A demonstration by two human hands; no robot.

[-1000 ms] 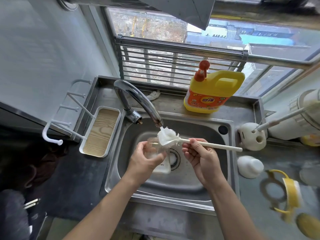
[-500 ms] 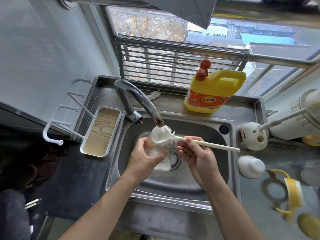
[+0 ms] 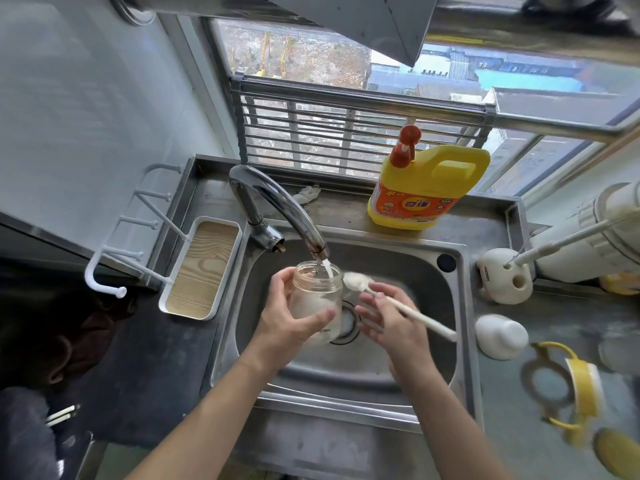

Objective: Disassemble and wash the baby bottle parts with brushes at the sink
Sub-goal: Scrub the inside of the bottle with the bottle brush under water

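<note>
Sink (image 3: pixel 346 403), left hand (image 3: pixel 287 317) grips bottle (image 3: pixel 317 292) — print illegible, right hand (image 3: pixel 391 323) holds brush (image 3: pixel 415 316)

The clear round bottle (image 3: pixel 317 292) is under the curved steel tap (image 3: pixel 277 202), above the steel sink (image 3: pixel 332 372); the yellow plastic detergent jug (image 3: pixel 433 188) stands at one o'clock.

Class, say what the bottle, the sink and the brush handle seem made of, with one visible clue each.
The bottle looks like clear glass or hard plastic, undecidable: water shows through. The sink: brushed stainless steel, grey with dull reflections. The brush handle: probably matt cream plastic.
</note>
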